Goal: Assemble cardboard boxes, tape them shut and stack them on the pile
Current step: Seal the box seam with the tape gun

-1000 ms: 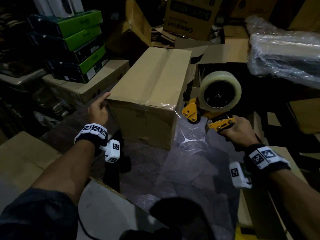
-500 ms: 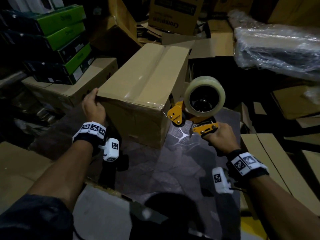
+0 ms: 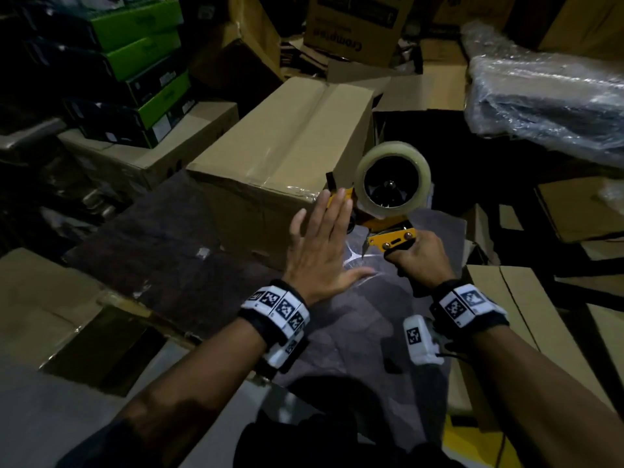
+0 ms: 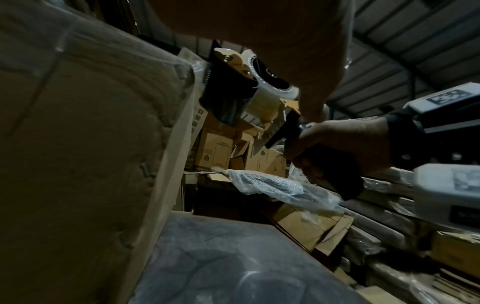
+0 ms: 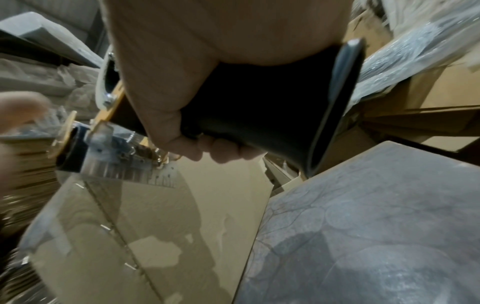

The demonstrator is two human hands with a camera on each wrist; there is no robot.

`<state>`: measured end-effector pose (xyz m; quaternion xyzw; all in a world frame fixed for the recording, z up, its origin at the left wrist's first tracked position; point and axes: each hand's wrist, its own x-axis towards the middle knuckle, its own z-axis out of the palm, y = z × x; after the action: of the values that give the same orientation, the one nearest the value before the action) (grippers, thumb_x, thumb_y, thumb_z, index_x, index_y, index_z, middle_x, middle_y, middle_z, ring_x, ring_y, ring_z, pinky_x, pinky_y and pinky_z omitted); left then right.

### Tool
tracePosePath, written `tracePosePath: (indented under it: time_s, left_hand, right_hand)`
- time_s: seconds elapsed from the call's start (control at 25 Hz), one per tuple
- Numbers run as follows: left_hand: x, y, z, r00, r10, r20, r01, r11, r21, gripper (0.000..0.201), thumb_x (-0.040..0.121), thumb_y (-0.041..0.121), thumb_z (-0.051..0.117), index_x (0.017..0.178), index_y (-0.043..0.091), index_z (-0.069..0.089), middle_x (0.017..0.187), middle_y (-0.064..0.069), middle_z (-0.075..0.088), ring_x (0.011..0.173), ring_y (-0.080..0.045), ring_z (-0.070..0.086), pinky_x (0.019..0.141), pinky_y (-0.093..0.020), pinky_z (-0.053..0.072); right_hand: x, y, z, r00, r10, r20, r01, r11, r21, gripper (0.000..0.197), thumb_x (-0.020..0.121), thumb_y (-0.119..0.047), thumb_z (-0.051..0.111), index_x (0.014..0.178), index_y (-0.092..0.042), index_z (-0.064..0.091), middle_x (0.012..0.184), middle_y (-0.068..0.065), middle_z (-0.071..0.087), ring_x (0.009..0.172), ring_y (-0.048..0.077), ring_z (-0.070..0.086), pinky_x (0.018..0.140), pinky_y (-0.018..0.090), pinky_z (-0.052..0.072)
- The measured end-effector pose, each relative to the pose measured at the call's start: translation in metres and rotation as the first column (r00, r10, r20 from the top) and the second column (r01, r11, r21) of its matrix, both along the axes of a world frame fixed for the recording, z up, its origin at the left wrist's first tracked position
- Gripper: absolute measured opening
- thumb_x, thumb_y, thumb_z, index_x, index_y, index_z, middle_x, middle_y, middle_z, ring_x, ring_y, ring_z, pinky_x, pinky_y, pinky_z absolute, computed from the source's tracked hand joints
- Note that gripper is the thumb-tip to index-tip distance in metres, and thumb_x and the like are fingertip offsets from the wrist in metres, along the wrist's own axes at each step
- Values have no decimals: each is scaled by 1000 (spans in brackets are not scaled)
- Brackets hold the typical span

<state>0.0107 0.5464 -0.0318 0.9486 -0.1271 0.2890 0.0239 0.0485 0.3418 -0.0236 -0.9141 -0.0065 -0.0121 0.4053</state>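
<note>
Cardboard box [image 3: 287, 146] is seen closed, standing on a dark grey mat [image 3: 354, 332], its top seam covered by a strip of clear tape that is folded over the near top edge and wrinkled there. Staples are seen down the box's near corner in the left wrist view.

Just right of the box's near right corner a tape dispenser [image 3: 391, 211] is held, its yellow frame carrying a roll of clear tape [image 3: 393, 179]. The black handle is gripped by the right hand [image 3: 420, 261], fingers curled fully round it (thumb side up in the right wrist view). The serrated blade is seen close to the box's near face, with a film of tape stretched between them.

The left hand [image 3: 324, 251] is held flat in front of the box's near face, fingers straight and together, thumb spread aside; the fingertips [image 3: 341, 197] lie by the dispenser's front end, though contact cannot be told.

Near the box, bare mat is left toward the person. Left of the box, a low carton [image 3: 148, 153] bearing stacked green-and-black boxes [image 3: 135, 72] stands near. Behind the box more cartons [image 3: 354, 25] are crowded, and right of it a plastic-wrapped bundle [image 3: 547, 103] and flattened cardboard [image 3: 526, 315] are seen.
</note>
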Motion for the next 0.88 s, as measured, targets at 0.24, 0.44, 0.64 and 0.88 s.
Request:
tracePosePath:
  time_s: [0.24, 0.44, 0.64, 0.88]
  left_hand:
    - [11, -20, 11, 989, 143, -41, -136, 982, 133, 99, 79, 72, 36, 149, 3, 22, 157, -14, 24, 147, -25, 20, 112, -42, 18]
    - [17, -12, 21, 993, 56, 109, -79, 973, 218, 66, 86, 38, 62, 140, 4, 46, 146, -13, 47, 137, -25, 41, 113, -40, 21]
    - [13, -1, 21, 999, 22, 44, -29, 986, 164, 85, 88, 55, 50, 149, 2, 24, 158, -14, 18, 147, -27, 19, 119, -45, 13]
    - [30, 42, 24, 971, 86, -223, -124, 979, -161, 68, 88, 36, 33, 150, 9, 27, 157, -9, 27, 146, -20, 20, 121, -36, 9]
  right_hand:
    - [3, -13, 3, 999, 35, -6, -35, 999, -2, 17, 69, -17, 70, 63, -8, 58, 56, 8, 65, 56, 29, 67, 60, 48, 58]
    - [4, -21, 8, 998, 62, -29, -62, 998, -5, 25, 68, -17, 69, 54, -19, 49, 49, 0, 57, 54, 29, 68, 58, 48, 57]
    - [7, -23, 6, 998, 53, -22, -53, 998, -22, 25, 68, -19, 70, 55, -19, 49, 50, 0, 59, 52, 23, 68, 58, 45, 58]
    - [13, -24, 4, 999, 36, -18, -36, 999, -16, 18, 71, -17, 72, 62, -11, 58, 58, 8, 67, 54, 23, 68, 60, 43, 58]
